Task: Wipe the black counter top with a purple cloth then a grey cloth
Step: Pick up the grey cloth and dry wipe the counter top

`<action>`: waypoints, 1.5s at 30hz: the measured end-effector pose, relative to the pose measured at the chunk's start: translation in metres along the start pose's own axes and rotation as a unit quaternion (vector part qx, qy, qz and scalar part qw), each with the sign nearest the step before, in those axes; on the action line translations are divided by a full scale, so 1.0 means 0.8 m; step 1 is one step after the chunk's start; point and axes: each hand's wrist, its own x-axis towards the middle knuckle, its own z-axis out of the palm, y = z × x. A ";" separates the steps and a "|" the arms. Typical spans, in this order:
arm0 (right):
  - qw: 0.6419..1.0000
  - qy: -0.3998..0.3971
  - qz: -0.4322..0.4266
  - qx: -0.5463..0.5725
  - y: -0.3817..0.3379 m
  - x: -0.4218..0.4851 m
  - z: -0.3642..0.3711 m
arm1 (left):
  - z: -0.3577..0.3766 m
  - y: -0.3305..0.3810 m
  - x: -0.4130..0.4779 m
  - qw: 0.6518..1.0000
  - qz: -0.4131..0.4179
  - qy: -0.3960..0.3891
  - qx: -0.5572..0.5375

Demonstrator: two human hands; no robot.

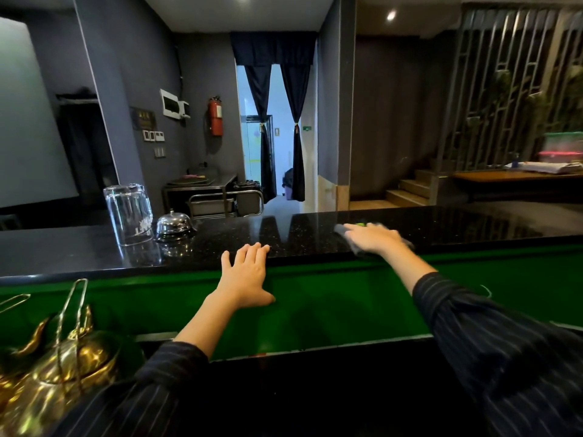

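- Evidently the wiping is under way: the right hand (370, 238) lies flat, fingers straight and spread, pressing a cloth (342, 229) onto the black surface (252, 230), near its front edge and right of centre.
- A flat palm suits this better than a pinch, since it spreads pressure so that more of the cloth rubs the top.
- Only dark edges of the cloth show, beside the fingertips and by the wrist. It is blurred and looks more grey than purple, but I cannot tell for sure.
- If it is the grey one, I judge the task to be in its second half.
- A small green speck sits by the fingertips; I cannot tell what it is.
- The left hand (244, 274) holds nothing. Its fingers are straight, the tips rest over the front edge of the surface, and the thumb points down against the green panel (331, 298) below.
- That hand seems placed to brace the body for the reach across.
- An upturned glass (127, 214) and a bell (174, 223) stand just beside each other at the left, well apart from the cloth. They would need lifting or skirting when the wipe goes that way.
- A brass kettle (63, 367) sits low at the left, below the surface and out of play.
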 end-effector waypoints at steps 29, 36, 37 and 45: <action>0.988 -0.021 -0.153 -0.007 -0.087 -0.001 0.040 | -0.018 0.007 0.102 0.989 -0.115 -0.082 -0.047; 0.984 0.011 -0.175 -0.018 -0.082 0.000 0.039 | -0.012 -0.072 0.126 0.975 -0.190 -0.111 -0.030; 0.983 0.030 -0.180 -0.025 -0.083 -0.002 0.040 | -0.012 -0.070 0.127 0.975 -0.190 -0.111 -0.017; 0.978 0.070 -0.194 -0.032 -0.082 -0.006 0.041 | -0.019 0.001 0.068 0.993 -0.072 -0.090 0.012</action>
